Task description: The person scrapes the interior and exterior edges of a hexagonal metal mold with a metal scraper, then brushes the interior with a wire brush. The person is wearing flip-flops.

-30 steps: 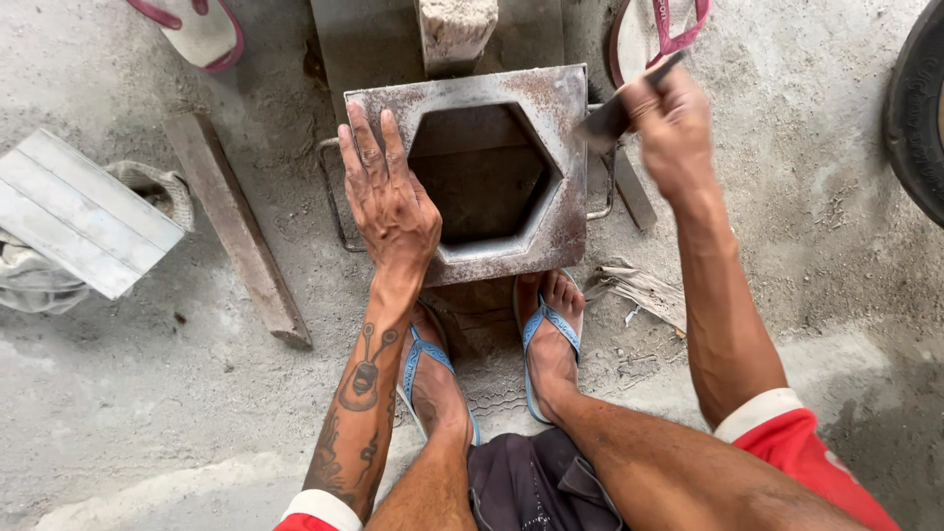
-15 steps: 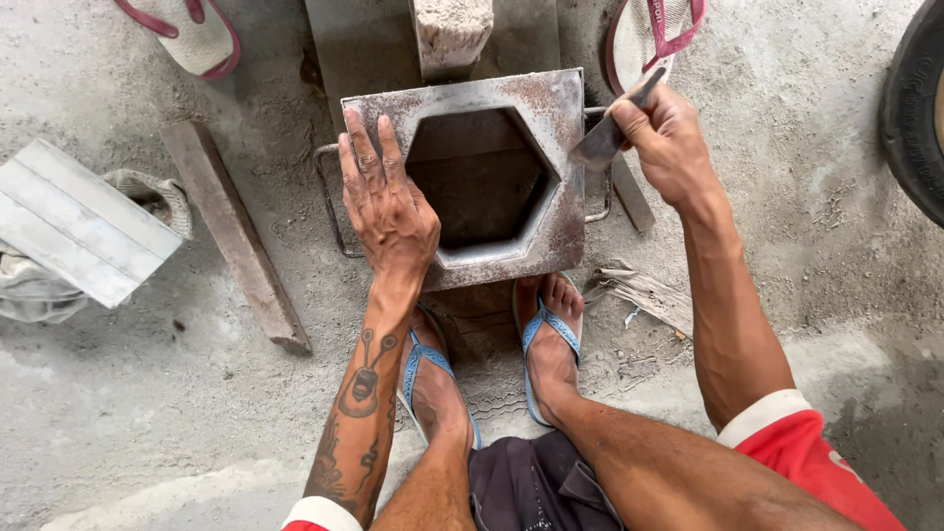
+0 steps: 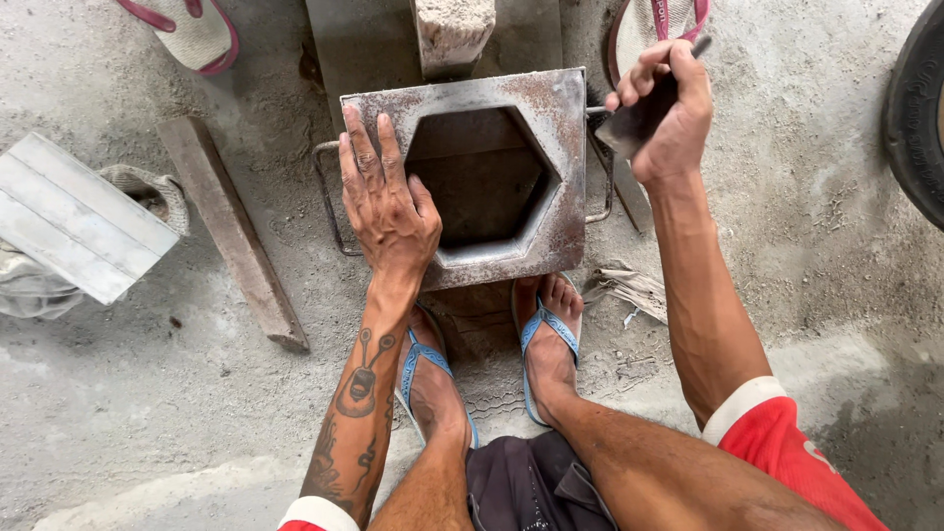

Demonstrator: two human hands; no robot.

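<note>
A rusty steel mould (image 3: 551,187), a square plate with a hexagonal opening cut through its middle, lies flat on the grey concrete floor (image 3: 177,413), just beyond the person's feet. The hexagon's long axis runs left to right, with one corner pointing left under the thumb and the opposite corner pointing right. Thin wire handles stick out from the mould's left and right edges.

The left hand (image 3: 388,206) lies palm down on the left part of the mould, fingers stretched out flat and pointing away from the person. It presses on the plate and does not close around anything.

The right hand (image 3: 669,108) is raised at the mould's far right corner, fingers curled tight around a small dark flat metal tool (image 3: 634,123), probably a trowel. The blade slants down and to the left toward the mould's right edge, while a thin end of the tool pokes up and to the right out of the fist.

Both feet wear blue flip-flops (image 3: 546,329) and rest at the mould's near edge. A concrete block (image 3: 452,29) stands just beyond the far edge. A wooden slat (image 3: 231,226) lies to the left, running diagonally from far left to near right. Farther left is a ribbed grey metal piece (image 3: 79,211). A black tyre (image 3: 919,108) shows at the right edge.
</note>
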